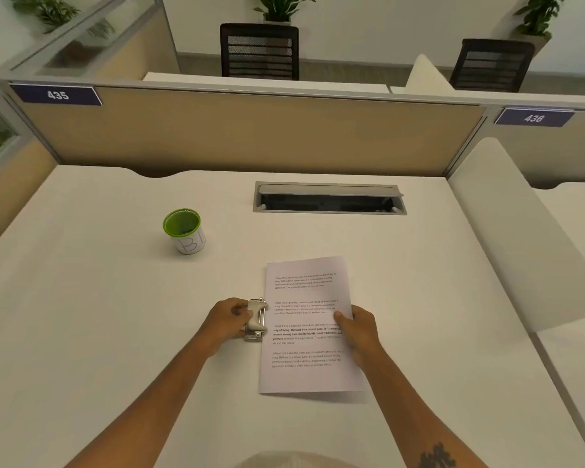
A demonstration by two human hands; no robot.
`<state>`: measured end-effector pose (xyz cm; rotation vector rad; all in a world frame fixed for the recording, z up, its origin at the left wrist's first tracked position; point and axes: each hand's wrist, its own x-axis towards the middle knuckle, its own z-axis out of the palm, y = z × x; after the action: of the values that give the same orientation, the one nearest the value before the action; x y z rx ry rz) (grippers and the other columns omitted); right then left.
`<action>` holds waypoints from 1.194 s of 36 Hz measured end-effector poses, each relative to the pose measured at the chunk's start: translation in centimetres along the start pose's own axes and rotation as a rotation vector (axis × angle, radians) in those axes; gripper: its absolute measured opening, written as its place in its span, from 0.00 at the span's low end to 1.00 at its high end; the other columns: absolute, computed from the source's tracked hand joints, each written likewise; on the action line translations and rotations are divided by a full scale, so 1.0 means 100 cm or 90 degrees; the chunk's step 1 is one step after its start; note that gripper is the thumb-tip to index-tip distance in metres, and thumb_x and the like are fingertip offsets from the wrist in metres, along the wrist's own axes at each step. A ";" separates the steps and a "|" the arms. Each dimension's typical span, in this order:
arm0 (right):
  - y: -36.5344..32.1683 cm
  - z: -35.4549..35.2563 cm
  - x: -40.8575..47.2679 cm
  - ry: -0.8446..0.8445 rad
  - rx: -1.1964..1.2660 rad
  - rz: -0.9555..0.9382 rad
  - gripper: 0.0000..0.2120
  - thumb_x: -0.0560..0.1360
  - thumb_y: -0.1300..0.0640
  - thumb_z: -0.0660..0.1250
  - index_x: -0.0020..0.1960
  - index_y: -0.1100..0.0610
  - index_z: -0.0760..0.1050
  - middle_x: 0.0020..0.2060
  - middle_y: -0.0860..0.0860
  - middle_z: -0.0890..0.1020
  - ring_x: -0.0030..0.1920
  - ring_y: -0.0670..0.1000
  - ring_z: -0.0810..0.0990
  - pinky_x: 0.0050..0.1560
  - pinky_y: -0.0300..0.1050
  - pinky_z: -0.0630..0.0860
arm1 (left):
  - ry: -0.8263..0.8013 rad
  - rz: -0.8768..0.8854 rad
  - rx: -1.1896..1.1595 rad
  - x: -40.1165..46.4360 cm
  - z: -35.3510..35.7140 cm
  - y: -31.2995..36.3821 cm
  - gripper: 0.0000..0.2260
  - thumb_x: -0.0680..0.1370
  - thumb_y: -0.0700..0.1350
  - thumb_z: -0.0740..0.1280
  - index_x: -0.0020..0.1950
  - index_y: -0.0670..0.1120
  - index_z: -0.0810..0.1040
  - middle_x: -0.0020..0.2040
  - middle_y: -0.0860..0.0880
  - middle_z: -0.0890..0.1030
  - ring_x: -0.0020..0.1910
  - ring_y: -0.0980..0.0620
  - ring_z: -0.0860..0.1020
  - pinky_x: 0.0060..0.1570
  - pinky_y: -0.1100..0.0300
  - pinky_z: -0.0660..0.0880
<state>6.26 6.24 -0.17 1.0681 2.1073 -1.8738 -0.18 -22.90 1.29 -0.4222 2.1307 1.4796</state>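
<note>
Head view is showing the left hand (227, 320) wrapping its fingers (242, 311) round a small metal hole punch (257, 319), fully curled and holding it from the left side. The punch is lying with its long axis running away from the person, parallel to the left long edge of the sheet of paper (304, 288). Its mouth is facing right and meeting that edge about halfway along; whether the edge is already sitting inside the slot is too small to tell. On the opposite side the right hand (360, 329) is pinching the sheet's right edge, thumb lying on top of the printed text and the other fingers hiding beneath or behind the margin. The sheet is lying flat on the surface (115, 315) between the two hands, its long axis pointing away from the body, with the left hand nearer the punch and the right steadying the paper. Judging from this, the coming move is turning on the sideways line from punch to page: the sheet needs to be sitting square in the mouth before the left hand is pressing down. Further out, a green-rimmed cup (184, 231) is standing well apart to the far left, and an open cable hatch (330, 199) is sitting beyond the sheet's far end
</note>
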 end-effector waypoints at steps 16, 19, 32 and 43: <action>-0.006 0.011 0.005 -0.037 -0.029 0.005 0.10 0.82 0.62 0.69 0.61 0.61 0.84 0.53 0.55 0.88 0.52 0.58 0.88 0.58 0.59 0.85 | -0.003 -0.019 0.014 -0.005 -0.001 0.008 0.13 0.81 0.38 0.72 0.65 0.42 0.81 0.62 0.40 0.81 0.50 0.49 0.83 0.33 0.63 0.83; -0.006 0.012 0.006 -0.042 -0.029 0.007 0.10 0.82 0.62 0.69 0.61 0.62 0.84 0.53 0.55 0.88 0.52 0.58 0.88 0.59 0.59 0.85 | -0.009 -0.022 0.013 -0.004 -0.002 0.009 0.12 0.80 0.38 0.72 0.64 0.42 0.81 0.61 0.39 0.81 0.53 0.46 0.84 0.35 0.60 0.84; -0.011 0.012 0.005 -0.041 -0.068 0.009 0.07 0.81 0.61 0.68 0.56 0.60 0.84 0.50 0.54 0.89 0.48 0.55 0.88 0.44 0.47 0.84 | 0.166 0.027 0.180 0.021 0.004 0.019 0.18 0.84 0.55 0.62 0.62 0.43 0.83 0.56 0.44 0.84 0.61 0.39 0.80 0.61 0.45 0.78; -0.011 0.016 0.005 -0.030 -0.088 0.020 0.05 0.81 0.60 0.68 0.53 0.56 0.83 0.48 0.52 0.89 0.46 0.53 0.88 0.44 0.47 0.84 | 0.326 -0.031 0.280 0.047 0.052 0.026 0.30 0.84 0.63 0.53 0.82 0.49 0.64 0.83 0.46 0.59 0.81 0.43 0.55 0.78 0.42 0.53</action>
<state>4.67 5.03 0.09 1.0107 2.1444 -1.6950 -4.20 -16.95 -0.77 -0.7350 2.7294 0.8899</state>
